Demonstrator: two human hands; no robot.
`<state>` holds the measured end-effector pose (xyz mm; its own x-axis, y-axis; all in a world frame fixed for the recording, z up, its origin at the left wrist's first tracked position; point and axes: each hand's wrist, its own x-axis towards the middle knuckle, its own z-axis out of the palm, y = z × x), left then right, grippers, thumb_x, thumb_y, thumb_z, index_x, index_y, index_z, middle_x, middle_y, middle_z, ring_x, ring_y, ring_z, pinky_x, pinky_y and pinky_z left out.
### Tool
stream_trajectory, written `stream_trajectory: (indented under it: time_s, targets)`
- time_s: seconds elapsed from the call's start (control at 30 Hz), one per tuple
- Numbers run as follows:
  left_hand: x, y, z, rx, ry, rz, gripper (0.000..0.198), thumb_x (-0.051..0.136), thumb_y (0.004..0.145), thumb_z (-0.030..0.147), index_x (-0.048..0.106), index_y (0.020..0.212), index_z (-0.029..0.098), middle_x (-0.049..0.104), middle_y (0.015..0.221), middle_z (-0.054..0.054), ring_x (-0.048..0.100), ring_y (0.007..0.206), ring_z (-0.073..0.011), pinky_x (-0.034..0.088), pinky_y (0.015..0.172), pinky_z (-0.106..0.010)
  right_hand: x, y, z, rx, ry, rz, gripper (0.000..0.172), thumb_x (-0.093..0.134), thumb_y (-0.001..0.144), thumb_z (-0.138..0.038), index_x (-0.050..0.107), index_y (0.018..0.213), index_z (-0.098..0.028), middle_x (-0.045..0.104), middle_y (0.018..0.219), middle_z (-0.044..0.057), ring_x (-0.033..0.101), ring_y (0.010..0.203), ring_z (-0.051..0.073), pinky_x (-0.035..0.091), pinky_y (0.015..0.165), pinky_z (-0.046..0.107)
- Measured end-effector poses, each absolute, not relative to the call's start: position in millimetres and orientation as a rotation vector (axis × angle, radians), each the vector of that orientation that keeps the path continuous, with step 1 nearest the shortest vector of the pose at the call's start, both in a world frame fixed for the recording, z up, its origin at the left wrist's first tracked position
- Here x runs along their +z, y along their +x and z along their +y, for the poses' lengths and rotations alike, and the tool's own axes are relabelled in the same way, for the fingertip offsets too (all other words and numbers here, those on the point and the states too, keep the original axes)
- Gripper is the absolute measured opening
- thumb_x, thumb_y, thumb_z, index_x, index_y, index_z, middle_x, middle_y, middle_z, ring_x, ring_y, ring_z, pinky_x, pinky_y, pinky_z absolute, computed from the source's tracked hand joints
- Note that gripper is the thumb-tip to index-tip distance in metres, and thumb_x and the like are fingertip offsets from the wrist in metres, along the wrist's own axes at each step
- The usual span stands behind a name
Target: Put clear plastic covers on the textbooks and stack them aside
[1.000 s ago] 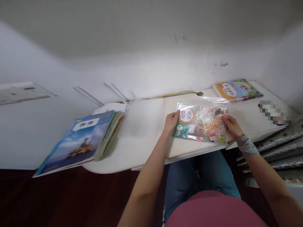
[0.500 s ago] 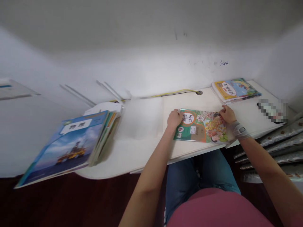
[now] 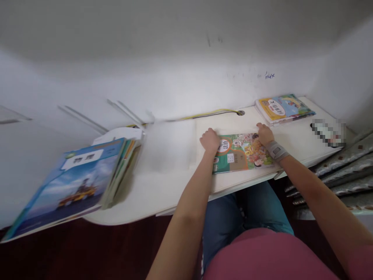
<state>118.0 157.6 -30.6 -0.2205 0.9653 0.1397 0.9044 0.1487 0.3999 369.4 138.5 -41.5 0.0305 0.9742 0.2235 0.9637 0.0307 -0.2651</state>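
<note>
A textbook (image 3: 241,153) with a green, orange and illustrated cover lies flat near the desk's front edge. Its surface is glossy, and a faint see-through edge shows above its top. My left hand (image 3: 210,140) is closed at the book's upper left corner, fingers curled and partly hidden. At the upper right corner, my right hand (image 3: 265,135) is closed too, its thumb and fingers together at the edge; a grey band circles that wrist. Left of the book lies a stack of frosted clear sheets (image 3: 167,146).
A pile of books with a blue cover on top (image 3: 81,181) overhangs the left end of the white desk (image 3: 154,198). Yellow-covered books (image 3: 284,109) lie at the back right, near a blurred-out phone-like object (image 3: 328,133). A cable (image 3: 210,113) runs along the wall into a hole.
My view has turned slightly, so everything sits further left. Both hands have slid a little up along the book's top corners, the left one covering more of its left edge.
</note>
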Motion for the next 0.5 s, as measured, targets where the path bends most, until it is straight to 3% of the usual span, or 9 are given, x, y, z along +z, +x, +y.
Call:
stream_trajectory:
  time_s: [0.13,0.3,0.43,0.5]
  targets:
    - [-28,104,145,0.645,1.768,2.376,0.036,0.030,0.091,0.022,0.053,0.115,0.010,0.063,0.107,-0.023,0.056,0.107,-0.0340,0.040,0.088,-0.049,-40,354,164,0.030,-1.916,-2.076,0.048,0.037,0.083,-0.004,0.045,0.130,-0.010,0.061,0.112,0.017,0.056,0.103,0.027,0.041,0.089,0.035]
    - [-16,120,130,0.766,2.033,2.289,0.043,0.027,0.092,0.015,0.042,0.131,0.009,0.045,0.136,-0.022,0.040,0.127,-0.0309,0.031,0.102,-0.048,-41,349,171,0.022,-1.878,-2.120,0.054,0.036,0.083,-0.004,0.040,0.137,-0.009,0.060,0.113,0.018,0.056,0.103,0.028,0.041,0.089,0.036]
    - [-23,162,115,0.636,2.318,1.999,0.038,0.030,0.095,0.029,0.058,0.114,0.014,0.056,0.128,-0.014,0.041,0.127,-0.0277,0.024,0.109,-0.045,-41,350,169,0.026,-1.875,-2.110,0.055,0.036,0.083,-0.004,0.040,0.137,-0.009,0.059,0.114,0.018,0.056,0.103,0.028,0.041,0.089,0.036]
    - [-32,180,108,0.504,2.368,1.925,0.049,0.027,0.095,0.040,0.055,0.123,0.011,0.051,0.135,-0.017,0.036,0.132,-0.0313,0.022,0.110,-0.050,-37,352,169,0.036,-1.883,-2.102,0.055,0.035,0.082,-0.004,0.041,0.136,-0.010,0.059,0.114,0.017,0.057,0.103,0.027,0.041,0.089,0.035]
